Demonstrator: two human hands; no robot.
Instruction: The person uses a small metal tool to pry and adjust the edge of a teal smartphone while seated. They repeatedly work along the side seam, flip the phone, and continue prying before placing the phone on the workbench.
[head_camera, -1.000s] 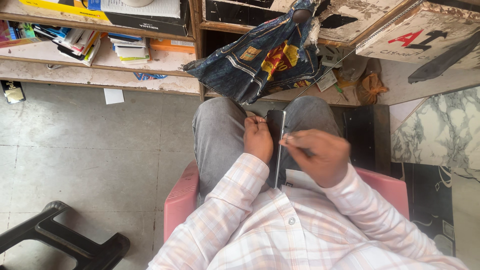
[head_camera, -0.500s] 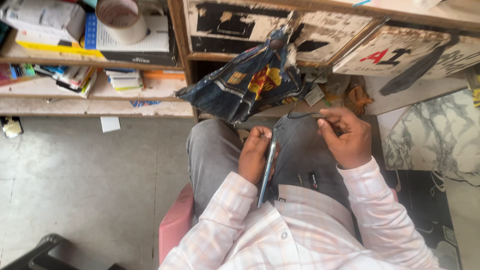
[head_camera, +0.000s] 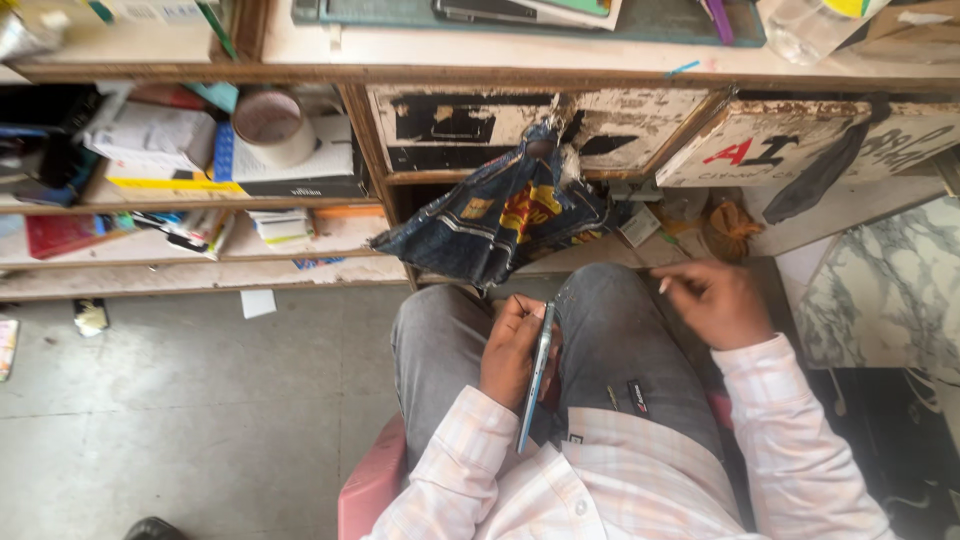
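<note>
The left hand (head_camera: 512, 352) is gripping a slim phone (head_camera: 537, 372) showing a glossy metallic edge. Trousers (head_camera: 610, 350) are showing matt grey cloth. The drawer fronts (head_camera: 560, 120) are showing rough wood under flaking paint. The floor (head_camera: 180, 400) is showing dull, scuffed stone.

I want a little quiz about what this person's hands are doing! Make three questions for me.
1. True or false: the left hand holds the thin phone edge-on over the lap.
2. What does the right hand hold? A) a cup B) nothing that can be seen C) a book
3. Fill in: a dark blue cloth bag hangs from the front of the ____.

Key: 1 true; 2 B; 3 wooden desk.
</note>
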